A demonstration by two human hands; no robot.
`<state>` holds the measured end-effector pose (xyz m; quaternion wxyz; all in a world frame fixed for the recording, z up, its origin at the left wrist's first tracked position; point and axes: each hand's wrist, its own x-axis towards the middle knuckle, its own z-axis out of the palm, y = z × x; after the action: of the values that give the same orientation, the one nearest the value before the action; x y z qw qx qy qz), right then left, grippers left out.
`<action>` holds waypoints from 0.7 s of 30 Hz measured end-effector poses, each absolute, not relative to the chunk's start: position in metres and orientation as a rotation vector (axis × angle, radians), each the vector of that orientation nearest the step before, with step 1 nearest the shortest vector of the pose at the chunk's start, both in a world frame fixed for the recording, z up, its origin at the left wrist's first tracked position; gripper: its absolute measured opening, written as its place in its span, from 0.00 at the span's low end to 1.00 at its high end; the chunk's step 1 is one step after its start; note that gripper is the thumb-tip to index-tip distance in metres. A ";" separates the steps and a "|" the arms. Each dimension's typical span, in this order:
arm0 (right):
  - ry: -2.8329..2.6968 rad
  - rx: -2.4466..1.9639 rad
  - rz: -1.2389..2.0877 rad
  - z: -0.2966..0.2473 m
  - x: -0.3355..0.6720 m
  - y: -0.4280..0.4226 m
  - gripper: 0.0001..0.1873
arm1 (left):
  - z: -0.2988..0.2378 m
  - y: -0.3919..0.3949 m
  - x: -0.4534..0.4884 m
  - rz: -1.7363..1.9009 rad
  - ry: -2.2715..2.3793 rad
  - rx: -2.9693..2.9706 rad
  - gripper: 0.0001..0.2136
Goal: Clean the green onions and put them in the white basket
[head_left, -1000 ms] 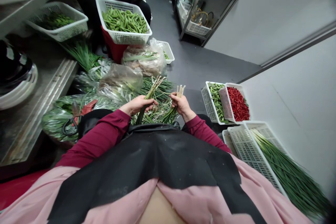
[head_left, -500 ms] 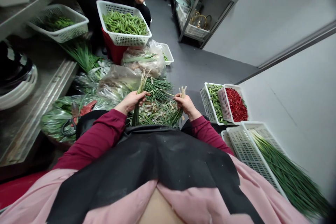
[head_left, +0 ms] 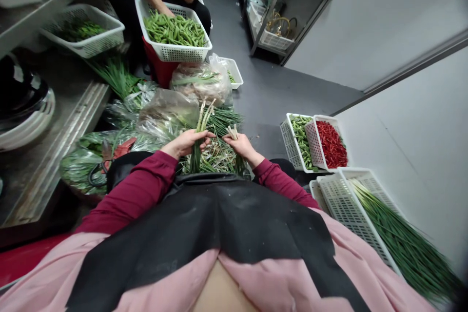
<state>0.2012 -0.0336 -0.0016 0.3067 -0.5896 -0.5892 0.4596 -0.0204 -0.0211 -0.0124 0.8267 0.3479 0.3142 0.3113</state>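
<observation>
My left hand (head_left: 187,143) is closed around a bunch of scallions (head_left: 202,121), pale ends up and green leaves hanging down. My right hand (head_left: 244,147) grips a second bunch of scallions (head_left: 232,131), whose white ends stick up above the fingers. The fingertips of both hands are close together between the bunches; whether a stalk lies between them is too small to tell. Beneath the hands lies a pile of trimmed leaves and scraps (head_left: 215,157). More long green scallions (head_left: 224,121) lie just beyond it.
Clear plastic bags (head_left: 166,112) of greens lie ahead. A white basket of green peppers (head_left: 175,31) sits on a red support, with a co-worker's hand (head_left: 166,10) in it. At right stand baskets of red chillies (head_left: 331,145) and long scallions (head_left: 398,234). Scissors (head_left: 97,175) lie at left.
My right hand has moved left with its bunch, closer to my left hand. The co-worker's one hand has reached down into the pepper basket.
</observation>
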 end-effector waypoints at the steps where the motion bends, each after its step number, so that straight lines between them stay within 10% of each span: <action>1: -1.474 -1.502 1.304 0.001 0.194 -0.033 0.13 | -0.012 -0.024 -0.017 0.618 0.605 0.744 0.16; 21: -0.940 -1.241 1.704 0.003 0.174 -0.041 0.19 | -0.013 -0.034 0.010 0.673 0.719 0.995 0.17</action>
<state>0.1742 -0.0407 0.0027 0.4049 -0.4916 -0.3726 0.6749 0.0095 -0.0345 -0.0132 0.7647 0.4580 0.3310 0.3097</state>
